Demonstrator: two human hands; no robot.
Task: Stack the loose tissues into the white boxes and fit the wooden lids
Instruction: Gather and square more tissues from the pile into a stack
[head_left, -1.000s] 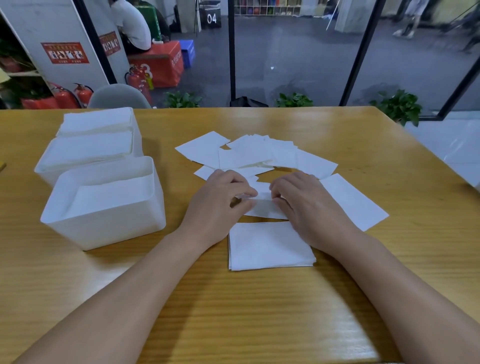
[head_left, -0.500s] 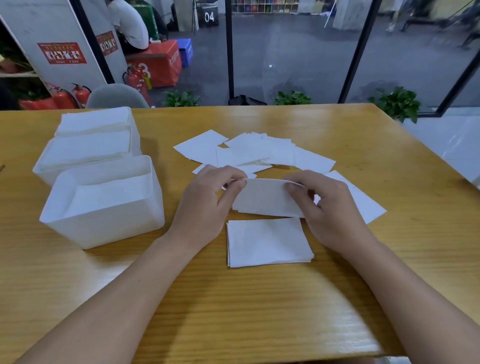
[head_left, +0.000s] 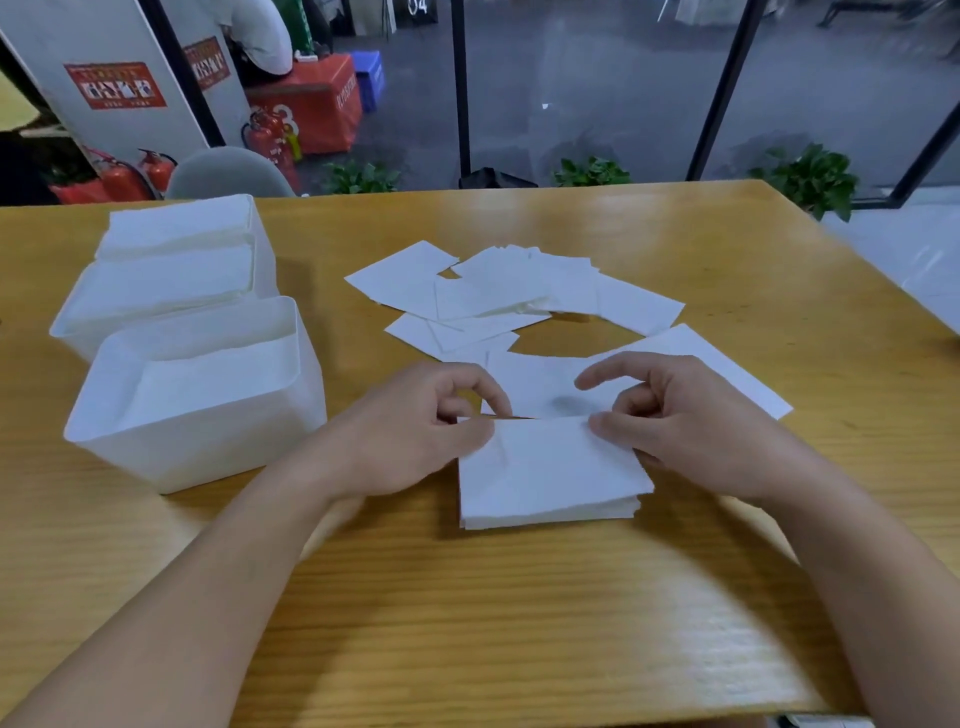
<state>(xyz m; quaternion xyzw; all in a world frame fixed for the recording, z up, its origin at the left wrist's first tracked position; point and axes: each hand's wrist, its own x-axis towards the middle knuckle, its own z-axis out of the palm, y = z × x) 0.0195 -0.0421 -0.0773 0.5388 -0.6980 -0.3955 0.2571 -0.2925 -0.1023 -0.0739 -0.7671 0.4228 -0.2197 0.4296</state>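
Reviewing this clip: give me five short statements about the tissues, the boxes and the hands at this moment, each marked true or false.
1. Both hands, left hand and right hand, are at the far edge of the tissue stack. True.
2. The nearest white box has a wooden lid on it. False: it is open, and no wooden lid shows anywhere in view.
3. Loose tissues lie scattered on the table beyond the stack. True.
4. The tissue stack sits inside a white box. False: it lies on the table, right of the boxes.
5. The far white box holds tissues heaped to about its rim. True.
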